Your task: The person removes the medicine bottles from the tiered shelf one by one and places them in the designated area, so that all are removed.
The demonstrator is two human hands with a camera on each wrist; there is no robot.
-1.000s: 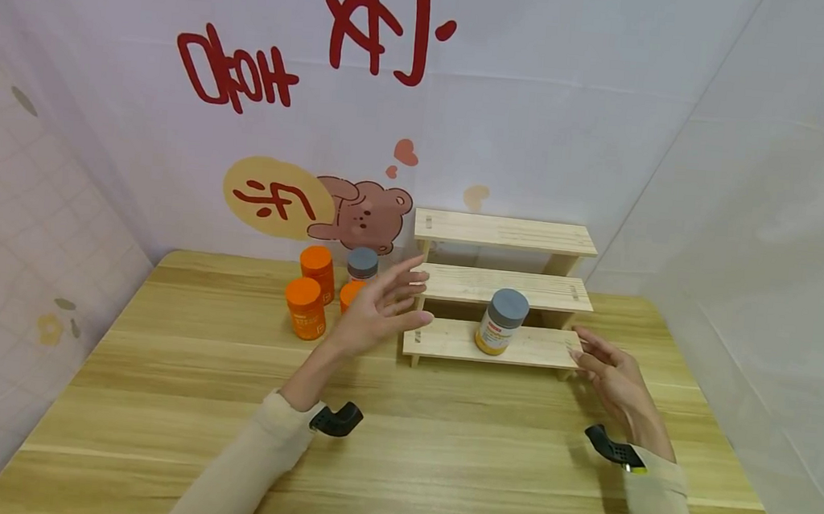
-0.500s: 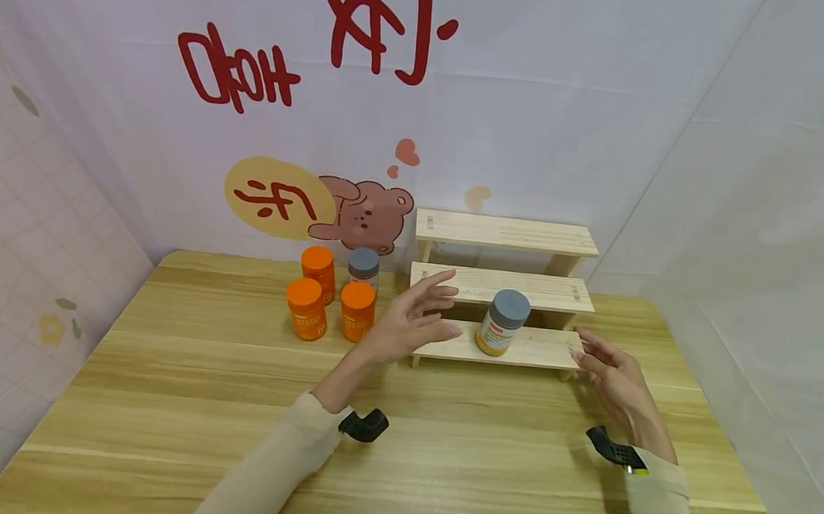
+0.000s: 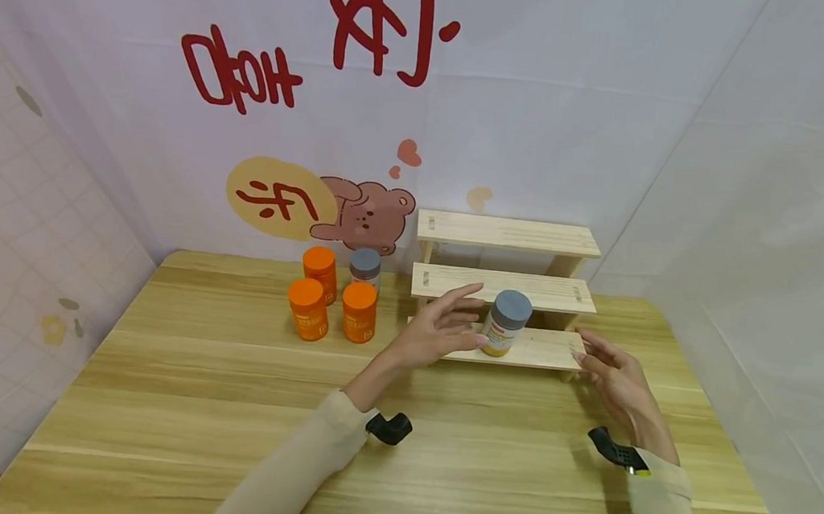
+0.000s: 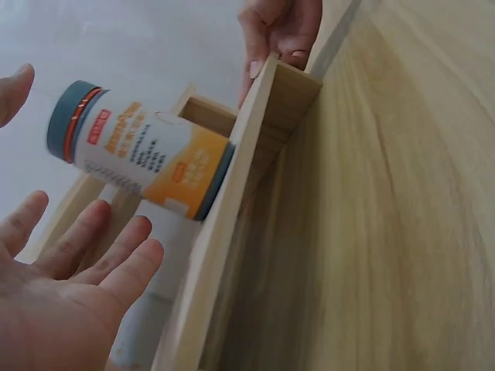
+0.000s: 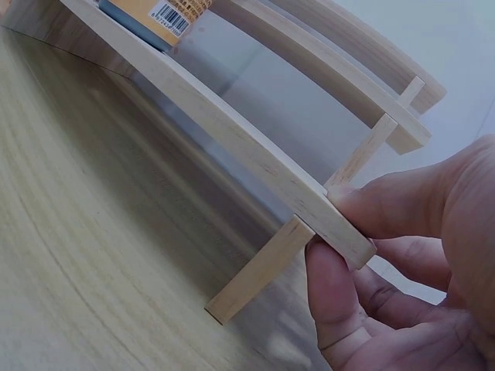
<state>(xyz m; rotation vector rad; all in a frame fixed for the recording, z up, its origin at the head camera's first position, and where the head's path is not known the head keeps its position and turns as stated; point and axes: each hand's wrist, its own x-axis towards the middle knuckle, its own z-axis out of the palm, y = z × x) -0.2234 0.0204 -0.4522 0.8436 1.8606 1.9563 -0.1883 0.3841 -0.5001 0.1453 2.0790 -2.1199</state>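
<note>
A supplement jar (image 3: 506,325) with a grey lid and a white and yellow label stands upright on the lowest step of a three-tier wooden shelf (image 3: 543,348). My left hand (image 3: 438,332) is spread just left of the jar, thumb and fingers apart around its side. In the left wrist view a gap shows between the fingers (image 4: 128,263) and the jar (image 4: 147,151). At the shelf's right end, my right hand (image 3: 616,378) pinches the lowest board. The right wrist view shows the thumb (image 5: 387,197) on top and a finger beneath the board (image 5: 240,147).
Left of the shelf, several orange jars (image 3: 308,309) and a second grey-lidded jar (image 3: 365,269) stand grouped on the wooden table (image 3: 226,404). A printed cloth wall (image 3: 539,122) rises behind the shelf, with further cloth walls at both sides.
My left hand has moved right, from beside the orange jars to beside the jar on the lowest step. The right hand keeps its hold on the shelf end.
</note>
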